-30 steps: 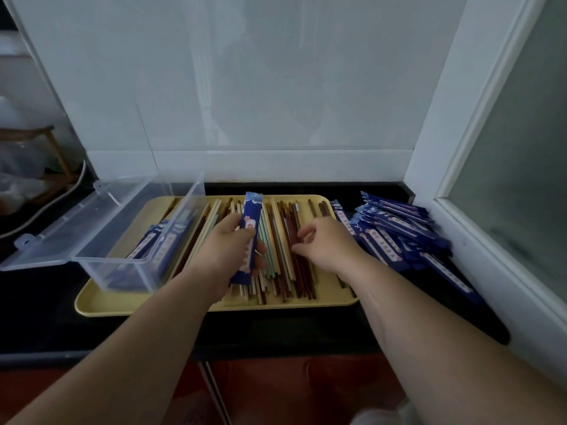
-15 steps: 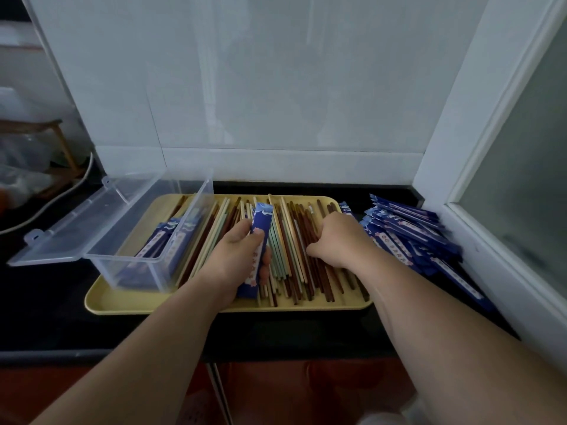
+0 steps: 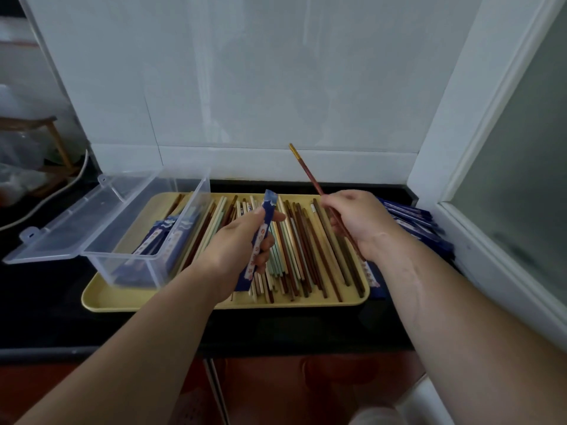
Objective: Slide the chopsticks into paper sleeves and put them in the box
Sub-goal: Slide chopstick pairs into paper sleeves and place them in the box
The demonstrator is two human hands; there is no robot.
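My left hand (image 3: 242, 240) grips a blue paper sleeve (image 3: 260, 237) upright over the yellow tray (image 3: 101, 299). My right hand (image 3: 359, 222) pinches a reddish-brown chopstick (image 3: 306, 170), lifted off the tray with its gold tip pointing up and away to the left. Several loose chopsticks (image 3: 300, 256), brown, cream and pale green, lie side by side in the tray. A clear plastic box (image 3: 147, 234) with its lid swung open to the left stands on the tray's left end and holds several sleeved chopsticks.
A heap of blue paper sleeves (image 3: 411, 219) lies on the black counter to the right of the tray, beside the white window frame (image 3: 478, 240). A white tiled wall rises close behind. A white cable (image 3: 46, 200) runs at the far left.
My right hand has picked a reddish-brown chopstick out of the tray and raised it. My left hand has kept hold of the blue sleeve, lifting it slightly.
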